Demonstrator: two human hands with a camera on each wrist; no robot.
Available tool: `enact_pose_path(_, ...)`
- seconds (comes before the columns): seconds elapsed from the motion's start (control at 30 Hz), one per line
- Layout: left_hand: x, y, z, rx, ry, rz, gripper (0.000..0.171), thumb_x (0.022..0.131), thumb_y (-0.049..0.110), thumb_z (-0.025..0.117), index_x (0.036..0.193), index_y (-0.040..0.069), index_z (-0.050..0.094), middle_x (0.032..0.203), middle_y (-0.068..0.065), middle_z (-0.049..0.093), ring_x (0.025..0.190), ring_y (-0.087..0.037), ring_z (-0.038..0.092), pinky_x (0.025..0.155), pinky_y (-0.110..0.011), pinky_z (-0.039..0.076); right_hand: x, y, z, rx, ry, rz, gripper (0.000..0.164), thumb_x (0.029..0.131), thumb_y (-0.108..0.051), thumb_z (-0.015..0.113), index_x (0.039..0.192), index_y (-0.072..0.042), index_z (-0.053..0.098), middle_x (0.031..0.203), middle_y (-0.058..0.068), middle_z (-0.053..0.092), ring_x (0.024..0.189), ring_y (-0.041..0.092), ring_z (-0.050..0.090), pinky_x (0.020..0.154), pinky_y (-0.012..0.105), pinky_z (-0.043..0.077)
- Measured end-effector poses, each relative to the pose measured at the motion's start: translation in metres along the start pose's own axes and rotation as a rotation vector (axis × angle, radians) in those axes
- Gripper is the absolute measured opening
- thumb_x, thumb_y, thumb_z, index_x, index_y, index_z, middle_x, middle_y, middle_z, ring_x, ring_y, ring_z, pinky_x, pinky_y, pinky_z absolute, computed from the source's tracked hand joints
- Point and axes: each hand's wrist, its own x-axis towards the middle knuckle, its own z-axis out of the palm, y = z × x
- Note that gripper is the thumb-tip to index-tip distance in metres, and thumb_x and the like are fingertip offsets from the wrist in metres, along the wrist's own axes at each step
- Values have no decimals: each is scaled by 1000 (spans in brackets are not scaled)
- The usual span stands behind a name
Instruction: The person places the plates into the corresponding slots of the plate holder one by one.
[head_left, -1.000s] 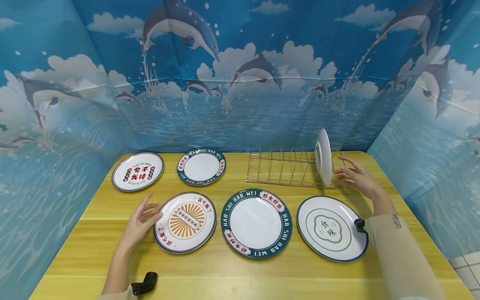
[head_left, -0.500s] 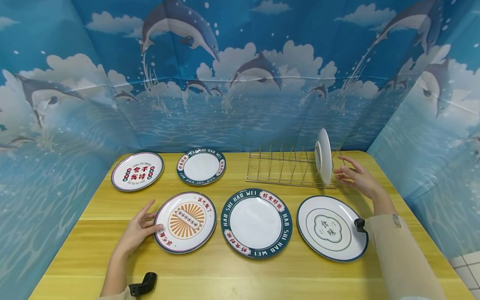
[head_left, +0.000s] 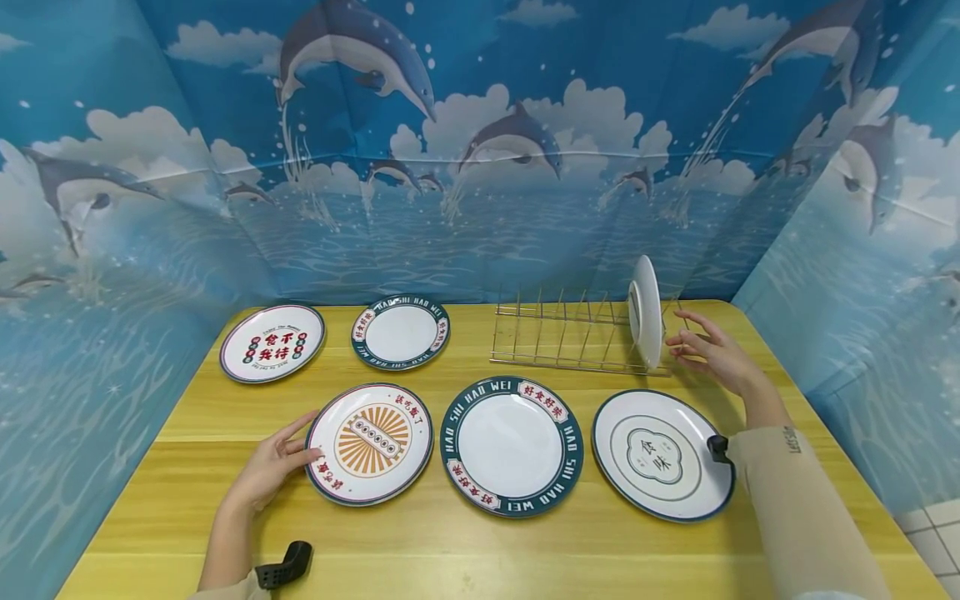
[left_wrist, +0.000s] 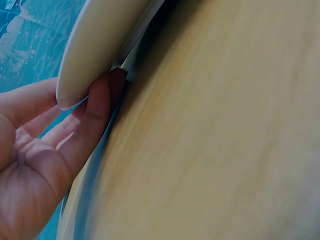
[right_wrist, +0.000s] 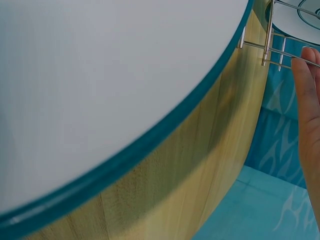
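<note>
My left hand [head_left: 262,473] pinches the left rim of a round plate [head_left: 372,442] with an orange ray pattern, thumb on top. In the left wrist view the fingers [left_wrist: 90,130] curl under the raised edge of the plate [left_wrist: 97,55], whose pale underside shows. My right hand [head_left: 718,360] is at the right end of a wire plate rack [head_left: 570,367], fingers loosely bent and holding nothing. One white plate [head_left: 651,312] stands upright in that end of the rack, beside the fingertips. In the right wrist view the right hand [right_wrist: 309,110] overlaps the rack's wires.
A large green-rimmed plate [head_left: 512,446] lies front centre. To its right, a blue-rimmed plate [head_left: 697,492] sits under the right forearm. At the back left are a red-lettered plate [head_left: 251,337] and a smaller green-rimmed plate [head_left: 401,332]. A dolphin-print curtain [head_left: 375,233] surrounds the wooden table [head_left: 465,558].
My left hand has moved down along the plate's left edge, and its fingers have gone under the rim. The right hand has stayed by the rack.
</note>
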Motion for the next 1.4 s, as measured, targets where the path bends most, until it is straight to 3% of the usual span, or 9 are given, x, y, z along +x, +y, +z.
enact_pose_path(0.27, 2, -6, -6, -279, -198, 66, 67, 94, -1, 45, 147, 4, 4, 107, -3, 65, 92, -15, 63, 81, -28, 53, 1, 1, -1, -11, 3, 17, 49, 96, -31, 42, 142, -30, 24, 102, -5, 58, 92, 6, 57, 80, 15, 49)
enact_pose_path(0.4, 2, -6, -7, -351, -239, 63, 66, 95, -2, 41, 148, 10, 4, 112, -1, 61, 93, -15, 62, 82, -28, 52, 1, 1, -1, -10, 4, 22, 45, 96, -31, 42, 139, -33, 26, 102, -6, 58, 93, 6, 57, 81, 16, 49)
enact_pose_path(0.67, 5, -3, -5, -462, -273, 93, 61, 98, 1, 34, 148, 25, 10, 123, 5, 49, 100, -15, 59, 83, -31, 52, 2, 0, 0, -25, 1, 27, 55, 97, -32, 41, 146, -24, 17, 102, -6, 58, 93, 6, 56, 82, 17, 49)
enact_pose_path(0.83, 7, 5, -3, -479, -259, 144, 60, 97, -2, 34, 147, 26, 16, 120, 2, 51, 93, -16, 62, 79, -31, 54, 3, 0, -1, -46, 5, 50, 60, 97, -33, 41, 148, -22, 12, 103, -7, 57, 95, 6, 56, 82, 16, 49)
enact_pose_path(0.97, 11, 13, -2, -465, -238, 190, 63, 96, -5, 34, 148, 23, 13, 118, -1, 53, 88, -16, 64, 77, -32, 55, 2, 1, -1, -29, 3, 32, 57, 97, -32, 41, 147, -23, 15, 103, -6, 58, 94, 6, 56, 82, 17, 49)
enact_pose_path(1.13, 20, 28, 5, -497, -231, 248, 66, 95, -7, 34, 149, 19, 6, 111, -3, 60, 87, -16, 65, 75, -31, 55, 2, 2, -1, 3, 1, 6, 49, 97, -29, 41, 142, -27, 23, 101, -5, 59, 93, 8, 57, 81, 17, 49)
enact_pose_path(1.4, 44, 59, 28, -498, -190, 286, 67, 94, -8, 38, 148, 20, 10, 111, -3, 60, 85, -11, 63, 74, -27, 55, 1, 1, -1, -1, 1, 14, 52, 97, -30, 41, 144, -26, 21, 102, -5, 59, 93, 7, 57, 80, 15, 49)
